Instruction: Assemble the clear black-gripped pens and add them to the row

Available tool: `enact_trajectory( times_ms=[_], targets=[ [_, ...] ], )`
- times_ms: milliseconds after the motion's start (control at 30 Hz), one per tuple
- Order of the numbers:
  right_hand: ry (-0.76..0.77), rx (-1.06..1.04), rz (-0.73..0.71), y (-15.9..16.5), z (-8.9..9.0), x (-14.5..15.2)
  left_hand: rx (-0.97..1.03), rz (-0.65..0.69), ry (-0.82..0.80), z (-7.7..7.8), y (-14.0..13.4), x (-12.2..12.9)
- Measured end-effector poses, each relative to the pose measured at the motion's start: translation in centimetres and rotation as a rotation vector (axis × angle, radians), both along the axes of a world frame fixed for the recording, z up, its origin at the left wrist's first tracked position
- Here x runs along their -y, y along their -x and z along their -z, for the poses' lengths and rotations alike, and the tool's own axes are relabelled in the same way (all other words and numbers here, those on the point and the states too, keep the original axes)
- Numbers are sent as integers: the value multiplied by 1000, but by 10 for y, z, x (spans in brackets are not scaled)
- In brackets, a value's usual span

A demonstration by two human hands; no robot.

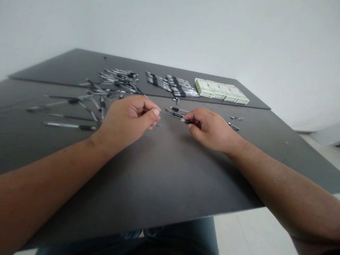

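My left hand [129,115] is closed in a pinch on a thin dark ink refill [171,115] above the table. The refill slants down to the right and meets the end of a pen barrel [187,121] with a black grip. My right hand [212,129] is closed around that barrel, hiding most of it. Beyond the right fingertips lie a few pens [174,109] with black grips. Under my left fingers a small pointed tip shows; I cannot tell what it belongs to.
Loose pens and parts [87,101] are strewn at the left, with a pile of pens [118,78] behind. Pens in rows [180,86] lie beside pale green boxes [221,91]. Small pen parts [233,125] rest right of my right hand on the dark table [164,184].
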State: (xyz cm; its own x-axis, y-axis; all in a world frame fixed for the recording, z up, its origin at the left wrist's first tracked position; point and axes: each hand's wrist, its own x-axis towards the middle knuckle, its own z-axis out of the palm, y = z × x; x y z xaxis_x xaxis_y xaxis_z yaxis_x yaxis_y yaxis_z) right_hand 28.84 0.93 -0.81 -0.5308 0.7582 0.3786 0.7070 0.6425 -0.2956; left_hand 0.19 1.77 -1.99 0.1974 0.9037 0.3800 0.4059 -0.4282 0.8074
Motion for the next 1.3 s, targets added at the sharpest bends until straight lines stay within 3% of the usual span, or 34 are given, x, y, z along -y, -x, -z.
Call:
enact_trajectory(
  times_ms=[133, 333, 700, 1133, 1300],
  targets=[
    [52, -29, 21, 10, -5, 10, -195, 74, -101, 2, -4, 7],
    [83, -14, -126, 20, -5, 18, -361, 220, -123, -4, -11, 18],
    [112, -24, -105, 19, -5, 16, -366, 167, -186, -4, -10, 18],
    [100, -27, -150, 20, 2, 14, -401, 194, -164, -4, -10, 19],
    [90, -83, -4, -1, -3, -1, -349, 182, -166, 1, -8, 16]
  ],
)
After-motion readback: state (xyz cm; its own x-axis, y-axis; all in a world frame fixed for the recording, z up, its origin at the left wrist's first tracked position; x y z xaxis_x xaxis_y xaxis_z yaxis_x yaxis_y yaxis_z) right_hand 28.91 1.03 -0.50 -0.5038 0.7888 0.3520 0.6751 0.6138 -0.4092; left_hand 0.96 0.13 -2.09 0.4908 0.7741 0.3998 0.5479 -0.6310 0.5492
